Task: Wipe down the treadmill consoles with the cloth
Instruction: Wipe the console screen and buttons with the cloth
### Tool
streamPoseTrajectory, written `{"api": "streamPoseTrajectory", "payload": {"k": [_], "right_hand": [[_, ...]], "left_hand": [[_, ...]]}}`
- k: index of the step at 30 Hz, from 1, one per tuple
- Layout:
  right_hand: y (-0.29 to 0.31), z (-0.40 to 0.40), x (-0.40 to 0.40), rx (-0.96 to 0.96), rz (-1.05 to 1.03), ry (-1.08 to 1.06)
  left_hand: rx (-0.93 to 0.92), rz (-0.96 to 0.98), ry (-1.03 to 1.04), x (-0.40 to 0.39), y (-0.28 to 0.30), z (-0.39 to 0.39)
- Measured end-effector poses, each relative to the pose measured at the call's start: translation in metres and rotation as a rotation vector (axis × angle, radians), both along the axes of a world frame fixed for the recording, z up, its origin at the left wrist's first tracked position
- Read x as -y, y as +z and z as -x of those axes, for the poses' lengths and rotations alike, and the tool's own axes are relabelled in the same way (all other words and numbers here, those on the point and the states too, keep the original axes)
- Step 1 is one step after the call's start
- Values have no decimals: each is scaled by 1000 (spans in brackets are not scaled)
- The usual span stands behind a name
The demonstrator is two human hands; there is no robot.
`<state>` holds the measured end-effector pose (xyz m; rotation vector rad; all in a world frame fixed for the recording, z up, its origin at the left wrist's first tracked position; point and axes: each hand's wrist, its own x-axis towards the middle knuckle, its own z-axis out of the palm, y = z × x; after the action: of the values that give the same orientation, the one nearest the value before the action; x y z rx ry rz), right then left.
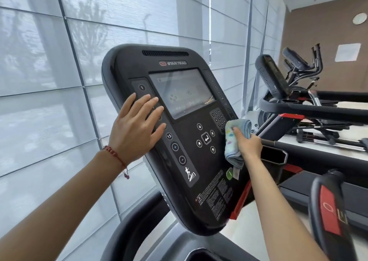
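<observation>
Head view shows your left hand [137,125] spread flat on the Star Trac console [179,141], right hand [249,143] gripping the cloth [236,141] beside its keypad [218,119]; the neighbouring console [272,77] likely remains.

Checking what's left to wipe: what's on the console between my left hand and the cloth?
In the head view, arrow buttons lie between left hand and cloth, on the console.

Several buttons of the console [191,161] are covered beneath the left hand [137,124]. Its right edge is hidden behind the cloth [237,139] gripped by the right hand [249,144]. The warning text below is blurred.
</observation>
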<state>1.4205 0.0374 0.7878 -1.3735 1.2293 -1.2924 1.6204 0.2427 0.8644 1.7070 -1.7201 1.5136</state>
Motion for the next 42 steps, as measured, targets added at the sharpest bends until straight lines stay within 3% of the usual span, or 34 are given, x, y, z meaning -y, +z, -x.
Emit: {"api": "streamPoseTrajectory", "payload": {"k": [8,18,28,35,42], "right_hand": [[-5,3,-72,47,83,143],[-9,9,-171,-6,192,360],[-13,26,-287,26,125,466],[-71,84,-406,104,26,458],[-166,165,-496,-11,-158,351]], "left_hand": [[-207,-16,22,-41,-49,45],[-315,-30,140,-138,-87,85],[-450,-86,243,-263,-126,103],[-520,-127,203,-362,-189,128],[-581,-231,127,-423,-260,182]]}}
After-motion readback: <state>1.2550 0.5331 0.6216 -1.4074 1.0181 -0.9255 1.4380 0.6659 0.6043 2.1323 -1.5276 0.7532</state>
